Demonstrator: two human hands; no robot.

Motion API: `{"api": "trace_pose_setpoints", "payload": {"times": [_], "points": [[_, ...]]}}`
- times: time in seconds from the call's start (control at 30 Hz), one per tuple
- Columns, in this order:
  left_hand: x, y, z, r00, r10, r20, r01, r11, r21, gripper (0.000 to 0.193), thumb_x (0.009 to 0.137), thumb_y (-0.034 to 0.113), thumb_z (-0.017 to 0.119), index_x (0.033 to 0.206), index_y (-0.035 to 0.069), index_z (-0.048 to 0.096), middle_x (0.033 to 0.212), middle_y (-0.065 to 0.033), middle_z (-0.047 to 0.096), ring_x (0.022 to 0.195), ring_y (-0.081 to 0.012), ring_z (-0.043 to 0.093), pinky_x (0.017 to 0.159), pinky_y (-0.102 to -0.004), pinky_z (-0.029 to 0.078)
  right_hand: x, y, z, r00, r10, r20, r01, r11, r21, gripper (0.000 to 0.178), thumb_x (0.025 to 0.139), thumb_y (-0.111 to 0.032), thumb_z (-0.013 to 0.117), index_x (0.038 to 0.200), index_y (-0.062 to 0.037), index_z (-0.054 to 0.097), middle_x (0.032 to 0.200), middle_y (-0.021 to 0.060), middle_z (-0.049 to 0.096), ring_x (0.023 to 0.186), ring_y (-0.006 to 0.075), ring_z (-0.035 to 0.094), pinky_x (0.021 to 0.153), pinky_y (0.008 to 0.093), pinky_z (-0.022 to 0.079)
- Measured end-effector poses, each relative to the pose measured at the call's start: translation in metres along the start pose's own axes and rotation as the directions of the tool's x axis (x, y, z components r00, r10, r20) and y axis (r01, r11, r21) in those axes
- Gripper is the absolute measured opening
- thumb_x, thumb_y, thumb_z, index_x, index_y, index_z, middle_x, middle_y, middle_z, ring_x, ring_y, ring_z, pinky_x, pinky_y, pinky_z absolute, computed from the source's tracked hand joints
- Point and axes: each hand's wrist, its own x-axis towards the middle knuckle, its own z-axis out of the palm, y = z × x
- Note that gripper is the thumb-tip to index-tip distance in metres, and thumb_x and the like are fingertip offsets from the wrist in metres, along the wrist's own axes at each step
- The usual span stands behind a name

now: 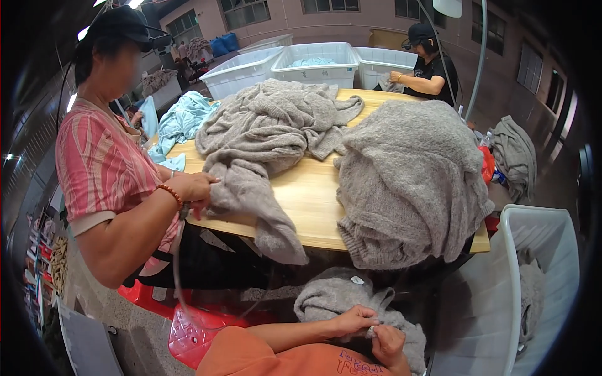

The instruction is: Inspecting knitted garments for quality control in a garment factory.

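Note:
A grey knit sweater point(326, 297) with a small white label point(357, 280) lies bunched in front of my body, below the table edge. My left hand point(355, 321) is closed, thumb and fingers pinched together at the sweater. Close beside it, my right hand point(390, 343) is closed too, its fingertips almost meeting those of the left. A tiny pale bit shows between the fingertips, too small to name. Part of the sweater is hidden behind both hands.
A wooden table point(301, 203) bears a large grey sweater pile point(414, 182), another grey heap point(269, 125) and light blue garments point(185, 119). At left a co-worker point(116, 169) handles grey knitwear; another person point(433, 75) works at the far side. A white bin point(539, 216) stands right, a red stool point(191, 335) left.

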Motion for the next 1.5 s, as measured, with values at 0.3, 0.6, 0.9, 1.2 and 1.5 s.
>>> {"api": "trace_pose_setpoints", "payload": {"times": [0.3,0.6,0.9,1.2,1.5], "points": [[0.004,-0.028,-0.016,0.990,0.054,-0.133,-0.047,0.997,0.057,0.011,0.084,0.014,0.057,0.081,0.004,0.061,0.069,0.0063,0.055,0.061,-0.0002,0.044,0.053,-0.0155,0.035,-0.013,0.005,0.012,0.992,0.118,0.040,-0.109,0.980,-0.169,0.021,0.059,-0.001,0.058,0.080,-0.0038,0.055,0.073,0.0104,0.057,0.059,0.0268,0.057,0.049,0.0356,0.045],[-0.005,-0.013,-0.008,0.948,0.182,-0.263,-0.146,0.978,0.150,0.009,0.080,0.012,0.061,0.081,0.003,0.063,0.065,0.0035,0.056,0.058,-0.0017,0.045,0.048,-0.0185,0.037,-0.001,0.006,0.022,0.968,0.248,-0.034,-0.248,0.969,0.025,0.023,0.061,0.007,0.051,0.083,-0.0023,0.055,0.089,0.0158,0.059,0.074,0.0320,0.060,0.060,0.0368,0.050],[-0.015,-0.009,-0.014,0.965,0.161,-0.208,-0.106,0.962,0.253,0.012,0.080,0.010,0.061,0.089,0.002,0.063,0.068,0.0022,0.058,0.059,-0.0026,0.048,0.051,-0.0182,0.039,0.002,0.017,0.019,0.894,0.425,0.142,-0.446,0.817,0.365,0.017,0.062,0.007,0.051,0.077,0.0004,0.056,0.075,0.0112,0.058,0.068,0.0208,0.057,0.061,0.0295,0.046],[-0.023,-0.008,0.001,0.940,0.257,-0.224,-0.113,0.855,0.506,0.013,0.076,0.007,0.064,0.087,0.002,0.064,0.070,-0.0032,0.061,0.066,-0.0065,0.054,0.057,-0.0210,0.044,-0.019,0.007,0.020,0.724,0.659,0.205,-0.683,0.641,0.350,0.016,0.070,0.005,0.048,0.082,0.0011,0.057,0.072,0.0085,0.059,0.067,0.0143,0.057,0.058,0.0278,0.045],[-0.021,0.006,-0.007,0.784,0.599,-0.165,-0.282,0.579,0.765,0.006,0.067,-0.001,0.064,0.071,0.002,0.062,0.062,-0.0102,0.055,0.054,-0.0192,0.055,0.050,-0.0283,0.043,-0.005,0.009,0.030,0.846,0.518,0.126,-0.532,0.810,0.247,0.016,0.065,0.002,0.051,0.080,-0.0003,0.056,0.069,0.0163,0.055,0.058,0.0317,0.055,0.051,0.0361,0.043]]}}
